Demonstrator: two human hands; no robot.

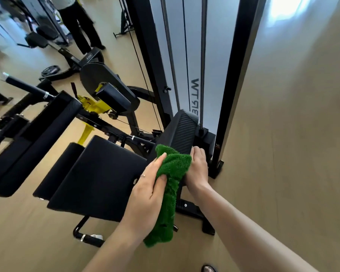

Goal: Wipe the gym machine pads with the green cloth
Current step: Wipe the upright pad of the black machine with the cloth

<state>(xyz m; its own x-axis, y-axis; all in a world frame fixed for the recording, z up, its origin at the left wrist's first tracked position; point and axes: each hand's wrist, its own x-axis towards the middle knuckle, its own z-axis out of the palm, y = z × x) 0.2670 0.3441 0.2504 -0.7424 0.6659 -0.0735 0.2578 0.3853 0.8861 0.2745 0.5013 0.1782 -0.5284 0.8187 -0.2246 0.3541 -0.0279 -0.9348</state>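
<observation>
A fluffy green cloth (pixel 170 183) hangs at the near end of the machine's black back pad (pixel 182 131). My left hand (pixel 149 190) grips the cloth from the left, thumb over its top. My right hand (pixel 197 169) curls its fingers round the lower edge of the back pad, right beside the cloth. The flat black seat pad (pixel 98 179) lies to the left of both hands. Further left are a long black pad (pixel 33 140) and a small black roller pad (pixel 114 97).
The weight-stack tower (pixel 186 65) with cables and black uprights stands behind the back pad. Yellow adjuster parts (pixel 92 107) sit mid-frame. A person's legs (pixel 81 26) and other machines are at the far left. Bare tan floor (pixel 292 144) spreads to the right.
</observation>
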